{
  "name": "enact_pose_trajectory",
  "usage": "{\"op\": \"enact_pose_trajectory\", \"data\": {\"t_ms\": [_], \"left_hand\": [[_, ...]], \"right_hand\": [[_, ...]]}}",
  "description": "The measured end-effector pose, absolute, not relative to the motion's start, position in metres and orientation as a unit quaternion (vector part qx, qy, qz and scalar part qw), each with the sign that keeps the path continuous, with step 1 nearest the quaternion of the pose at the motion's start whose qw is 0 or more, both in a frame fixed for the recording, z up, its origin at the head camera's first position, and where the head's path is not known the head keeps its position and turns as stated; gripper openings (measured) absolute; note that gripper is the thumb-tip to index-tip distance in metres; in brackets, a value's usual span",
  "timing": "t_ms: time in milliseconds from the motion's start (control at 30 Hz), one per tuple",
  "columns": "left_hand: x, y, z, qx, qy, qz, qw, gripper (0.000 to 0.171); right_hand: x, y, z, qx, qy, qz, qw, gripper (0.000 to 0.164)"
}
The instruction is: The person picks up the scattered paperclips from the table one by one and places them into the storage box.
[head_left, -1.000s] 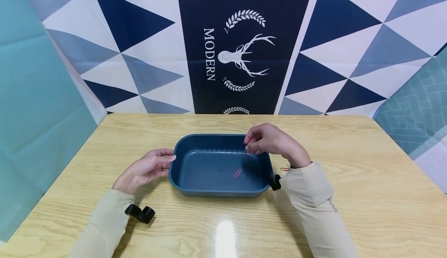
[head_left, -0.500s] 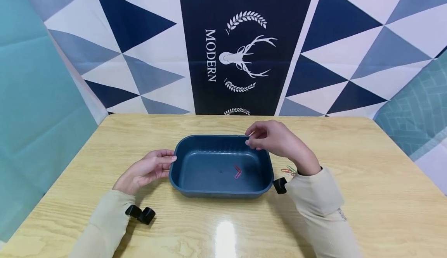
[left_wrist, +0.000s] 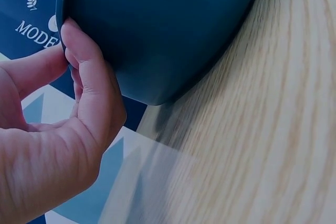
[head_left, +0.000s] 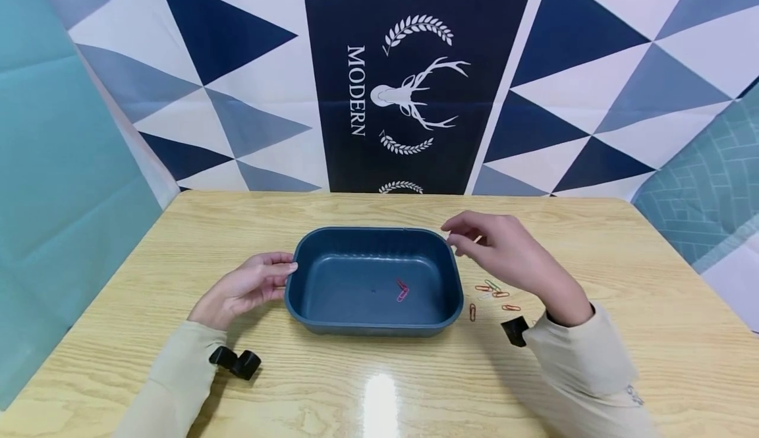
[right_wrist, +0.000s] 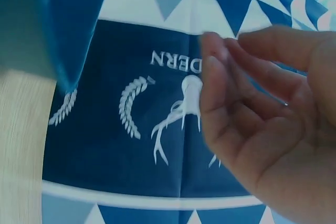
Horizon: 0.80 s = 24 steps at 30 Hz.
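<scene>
A dark blue plastic basin (head_left: 344, 293) rests on the table. My left hand (head_left: 252, 286) pinches its left rim between thumb and fingers; the left wrist view shows the grip on the basin's wall (left_wrist: 157, 35) closely. Two paper clips (head_left: 402, 291), red and pink, lie together on the basin floor. Just off the basin's back right corner, my right hand (head_left: 510, 250) hovers with loosely bent fingers and nothing visible in them. In the right wrist view, a small gap separates the thumb and index finger of that hand (right_wrist: 268, 108).
Right of the basin, several loose paper clips lie on the wooden table (head_left: 237, 385): a green clip (head_left: 492, 285), a red clip (head_left: 472, 312) and others partly near the right sleeve (head_left: 587, 352). A patterned cloth (head_left: 415, 76) hangs behind the table.
A second paper clip has dropped into the basin beside the first. My right hand has moved right, away from above the basin, uncovering the loose clips. The left hand stays put.
</scene>
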<state>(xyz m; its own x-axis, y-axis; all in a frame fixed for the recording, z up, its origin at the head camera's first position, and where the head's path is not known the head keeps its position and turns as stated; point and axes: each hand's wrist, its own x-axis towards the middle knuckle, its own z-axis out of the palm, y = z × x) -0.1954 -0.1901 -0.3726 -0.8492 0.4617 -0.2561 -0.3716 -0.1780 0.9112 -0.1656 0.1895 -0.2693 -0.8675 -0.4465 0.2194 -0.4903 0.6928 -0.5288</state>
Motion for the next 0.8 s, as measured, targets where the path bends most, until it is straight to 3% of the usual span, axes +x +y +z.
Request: {"op": "enact_pose_trajectory", "data": {"t_ms": [200, 800], "left_hand": [[-0.194, -0.194, -0.372, 0.034, 0.574, 0.772, 0.271, 0.017], [-0.196, -0.191, -0.376, 0.064, 0.568, 0.770, 0.282, 0.014]], "right_hand": [[-0.159, 0.210, -0.274, 0.250, -0.920, 0.287, 0.088, 0.015], [-0.165, 0.275, -0.314, 0.247, -0.943, 0.222, 0.007, 0.013]]}}
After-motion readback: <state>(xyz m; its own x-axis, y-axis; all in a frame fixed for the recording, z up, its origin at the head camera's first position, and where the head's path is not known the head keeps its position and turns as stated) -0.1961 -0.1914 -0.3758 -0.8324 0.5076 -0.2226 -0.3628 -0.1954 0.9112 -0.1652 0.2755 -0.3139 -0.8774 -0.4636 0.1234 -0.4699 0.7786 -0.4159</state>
